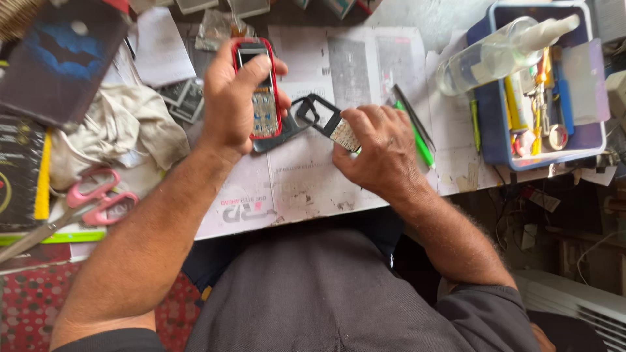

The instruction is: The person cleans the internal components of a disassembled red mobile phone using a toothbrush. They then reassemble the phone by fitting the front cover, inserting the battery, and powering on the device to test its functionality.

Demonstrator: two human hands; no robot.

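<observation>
**Loose phone parts held over a crowded bench**

Grey cloth of the person's lap fills the bottom centre of the frame, and both forearms rise from it toward the paper-covered table.

The left hand, a little left of centre in the upper half, is closed around a red phone; the thumb lies across the keypad and the fingers wrap behind the body. The right hand, near the centre, pinches with its fingertips a dark front cover which has an open window and a pale keypad part under the fingers. The cover lies just to the right of the phone, very near to it, and I cannot tell if the two touch.

What could go wrong, in my judgement: the cover is held only at one end, so it may slip and drop to the table or off the near edge into the lap. The thumb on the keypad may press or move loose keys. The picture is a little blurred around both hands, so the exact grip is not sure.

A green pen and a dark pen lie right behind the right hand, and a careless turn of the wrist could push them. Pink scissors rest at the left, well apart, and a blue tray with a clear bottle stands at the upper right.
</observation>
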